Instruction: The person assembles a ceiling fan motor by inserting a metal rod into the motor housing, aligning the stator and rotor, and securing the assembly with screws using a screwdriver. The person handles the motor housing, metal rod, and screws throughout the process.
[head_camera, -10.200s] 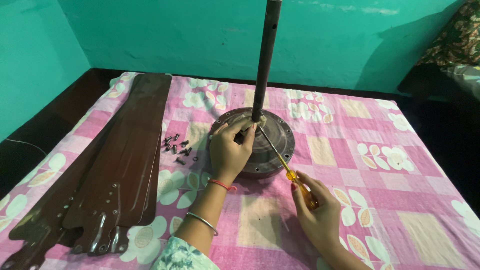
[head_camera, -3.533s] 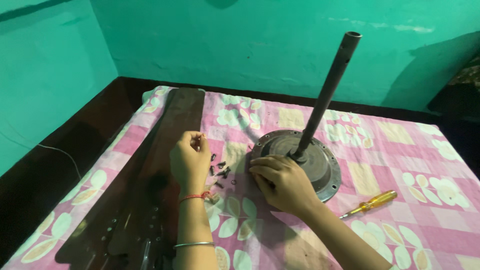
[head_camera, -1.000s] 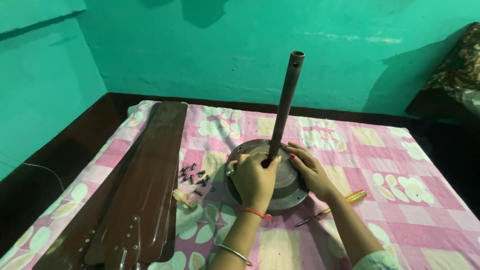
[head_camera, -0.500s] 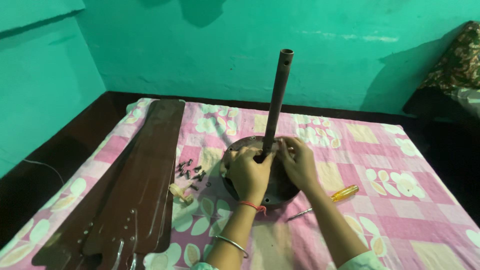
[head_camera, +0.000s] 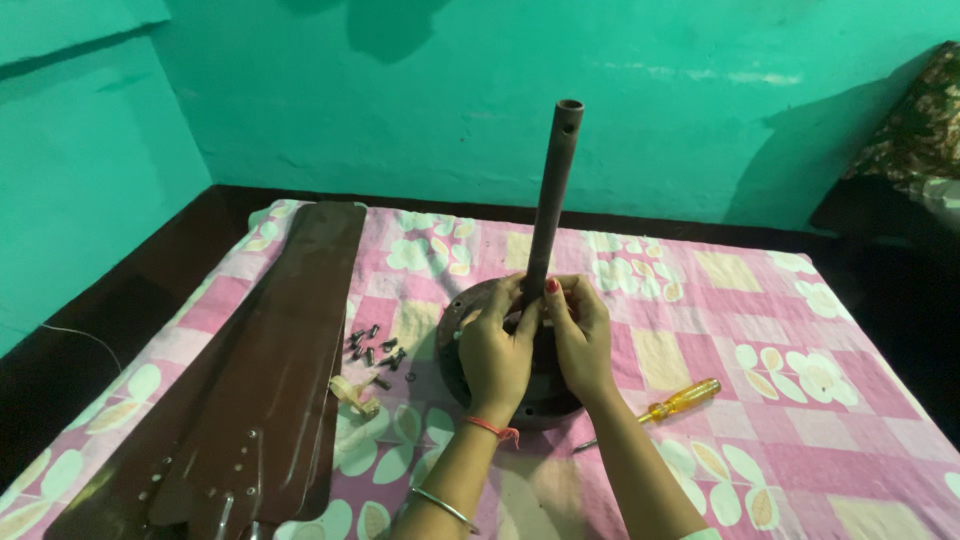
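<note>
Hands meet at the foot of a dark metal rod (head_camera: 552, 190) that rises upright from the middle of a round brown fan motor housing (head_camera: 455, 340). The left hand (head_camera: 495, 350) has its fingers curled and pressed close together around the base of the rod, its back turned to the camera; whether anything small is pinched under those fingers cannot be told. The right hand (head_camera: 580, 335) mirrors it from the other side, fingers bent inward and touching the rod's base, thumb tip against the rod just beside the left thumb. The housing lies flat under both palms on a pink flowered cloth (head_camera: 760, 350).

Just left of the left fingers lies a small heap of dark screws (head_camera: 375, 345), and nearer the wrist a pale strip of tape or band (head_camera: 352, 392). Further left, well apart from the fingers, long brown fan blades (head_camera: 270, 370) are stacked lengthwise. Right of the right wrist, a yellow-handled screwdriver (head_camera: 680, 400) rests on the cloth. Teal walls (head_camera: 350, 110) stand behind.
</note>
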